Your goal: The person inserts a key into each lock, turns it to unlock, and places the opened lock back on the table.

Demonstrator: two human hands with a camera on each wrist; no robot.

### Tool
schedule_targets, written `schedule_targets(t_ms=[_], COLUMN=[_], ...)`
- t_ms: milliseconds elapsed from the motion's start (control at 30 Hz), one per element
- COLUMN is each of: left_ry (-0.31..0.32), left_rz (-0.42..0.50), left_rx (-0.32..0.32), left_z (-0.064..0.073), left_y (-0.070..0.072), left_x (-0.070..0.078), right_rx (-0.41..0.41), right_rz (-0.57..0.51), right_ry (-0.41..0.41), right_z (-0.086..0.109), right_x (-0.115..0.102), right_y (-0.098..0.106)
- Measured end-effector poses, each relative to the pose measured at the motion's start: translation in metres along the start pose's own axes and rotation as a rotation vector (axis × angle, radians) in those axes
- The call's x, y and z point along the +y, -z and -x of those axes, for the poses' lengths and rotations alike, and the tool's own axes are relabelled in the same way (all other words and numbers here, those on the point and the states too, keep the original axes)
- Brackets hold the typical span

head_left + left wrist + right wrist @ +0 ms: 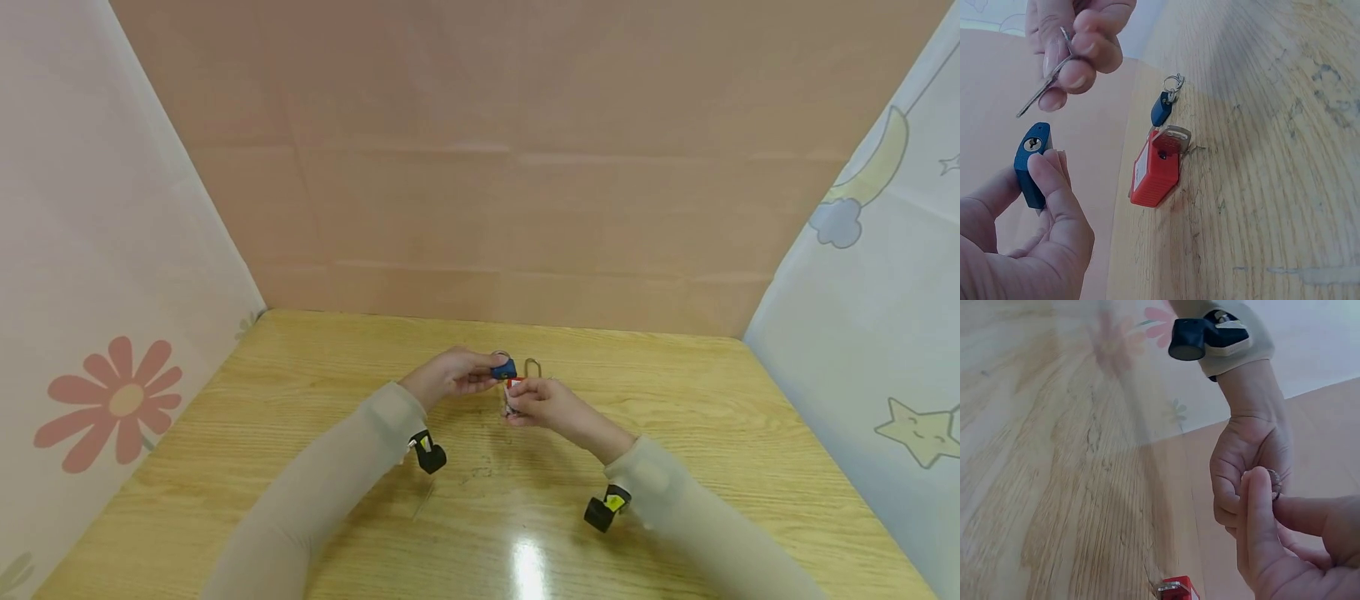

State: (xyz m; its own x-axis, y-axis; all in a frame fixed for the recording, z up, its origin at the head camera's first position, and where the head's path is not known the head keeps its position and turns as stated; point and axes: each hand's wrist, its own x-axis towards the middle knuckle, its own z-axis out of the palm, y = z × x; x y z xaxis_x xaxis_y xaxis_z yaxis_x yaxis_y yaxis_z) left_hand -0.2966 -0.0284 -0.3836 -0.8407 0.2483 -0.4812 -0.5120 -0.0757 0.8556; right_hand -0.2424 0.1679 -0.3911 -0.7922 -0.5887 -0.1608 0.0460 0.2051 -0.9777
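My left hand (459,372) grips a blue padlock (1032,164) by its body, its keyhole face turned toward the other hand. Between the thumb and fingers of my right hand (551,404) are pinched thin metal keys (1047,86). One key blade points down toward the keyhole, with a small gap between them. A red padlock (1155,174) with a white label lies on the table close by. A key (1174,139) stands in its keyhole. In the right wrist view my fingers hide most of the keys and the blue padlock.
Beyond the red padlock lies a small blue piece (1161,109) with metal rings. The wooden table (480,500) meets a plain back panel (480,208). Printed panels stand at the left (82,250) and right (862,317).
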Motion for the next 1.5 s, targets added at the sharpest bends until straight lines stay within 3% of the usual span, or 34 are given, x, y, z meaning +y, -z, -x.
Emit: schedule_targets(t_ms=[133,367,600,1167,1500], left_ry=[0.001,0.008,0.003,0.0,-0.014], left_rz=[0.008,-0.012,-0.03,-0.047,-0.068], left_rx=[-0.005,-0.006,-0.006,0.003,-0.001], left_z=[-0.001,-0.001,-0.001,0.002,0.002], left_y=[-0.001,0.0,0.0,-0.001,0.0], left_x=[-0.001,0.0,0.0,0.001,-0.001], right_rx=[0.005,0.065,0.141,0.145,0.143], right_rz=[-0.117,-0.071,-0.135,-0.336,-0.356], right_ry=[-0.016,-0.042,-0.064,-0.095,-0.097], right_z=[0.0,-0.001,-0.006,-0.01,-0.01], right_x=[-0.001,-0.001,0.001,0.001,-0.001], right_y=[0.001,0.003,0.002,-0.001,-0.001])
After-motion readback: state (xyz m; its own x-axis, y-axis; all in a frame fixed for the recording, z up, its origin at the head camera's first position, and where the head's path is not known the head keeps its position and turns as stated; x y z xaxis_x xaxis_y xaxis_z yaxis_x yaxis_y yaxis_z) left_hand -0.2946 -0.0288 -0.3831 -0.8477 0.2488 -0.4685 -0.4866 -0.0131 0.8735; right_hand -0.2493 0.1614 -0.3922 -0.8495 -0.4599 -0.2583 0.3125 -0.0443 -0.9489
